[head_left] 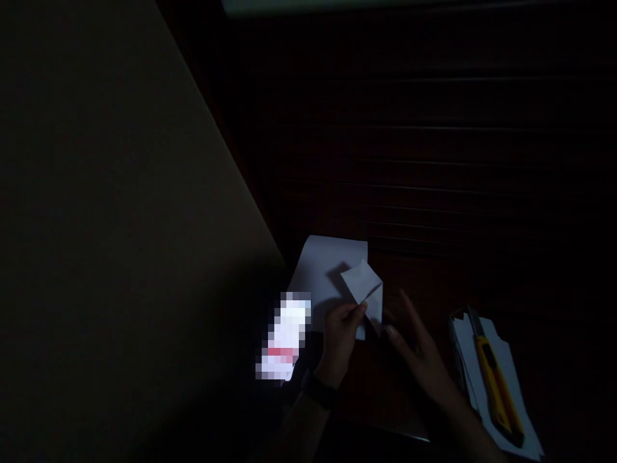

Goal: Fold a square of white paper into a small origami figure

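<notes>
Between the thumb and fingers of my left hand [341, 331] is a small piece of folded paper [361, 281], pale in the dim light. Its upper part forms a diamond shape, and a flap hangs down at the right. Beneath it lies a larger white sheet of paper [322, 263]. A dark band circles my left wrist. Just right of the folded paper, my right hand [418, 352] has its thumb and forefinger apart, with nothing seen between them. Its other fingers are lost in shadow.
A bright, blurred-out screen [286, 337] glows left of my left hand. At the right, a yellow utility knife [496, 386] lies on a stack of white paper pieces [518, 411]. Dark wooden slats [409, 128] rise behind, and a plain wall [120, 161] stands at the left.
</notes>
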`<state>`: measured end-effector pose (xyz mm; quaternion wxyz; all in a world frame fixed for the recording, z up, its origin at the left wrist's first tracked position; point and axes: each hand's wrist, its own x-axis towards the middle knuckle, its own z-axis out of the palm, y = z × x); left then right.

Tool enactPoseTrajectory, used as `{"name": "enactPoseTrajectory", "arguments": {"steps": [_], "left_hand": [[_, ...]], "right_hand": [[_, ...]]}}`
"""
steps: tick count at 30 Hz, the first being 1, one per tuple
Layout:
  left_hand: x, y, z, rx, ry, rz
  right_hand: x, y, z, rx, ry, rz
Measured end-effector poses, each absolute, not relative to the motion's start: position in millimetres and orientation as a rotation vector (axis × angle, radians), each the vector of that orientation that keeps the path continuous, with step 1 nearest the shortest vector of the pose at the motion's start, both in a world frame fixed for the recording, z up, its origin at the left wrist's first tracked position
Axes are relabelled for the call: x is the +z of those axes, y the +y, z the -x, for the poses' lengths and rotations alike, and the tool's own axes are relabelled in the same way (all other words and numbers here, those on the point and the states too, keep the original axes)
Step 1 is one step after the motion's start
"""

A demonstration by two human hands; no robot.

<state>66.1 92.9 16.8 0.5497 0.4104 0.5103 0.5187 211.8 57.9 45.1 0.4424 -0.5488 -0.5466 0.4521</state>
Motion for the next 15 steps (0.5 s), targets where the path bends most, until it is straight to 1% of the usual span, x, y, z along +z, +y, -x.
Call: {"name": "enactPoseTrajectory", "arguments": {"steps": [2, 7, 10, 15], "left_hand": [[16.2, 94.0, -64.2, 1.132, 1.207, -1.101], [12.5, 87.9, -68.6, 0.953, 1.15, -1.287], [12.7, 84.0, -72.8, 0.943, 1.173, -1.33], [16.5, 82.6, -78.0, 0.998, 1.143, -1.328]], "right_hand": [[46.6, 62.4, -220.1, 1.032, -1.366, 1.398], [42.4, 70.4, -233.3, 1.154, -1.482, 1.393], [38.4, 71.6, -233.0, 1.194, -1.461, 1.429], [28.5, 71.8, -229.6, 1.093, -1.31, 1.55]]}}
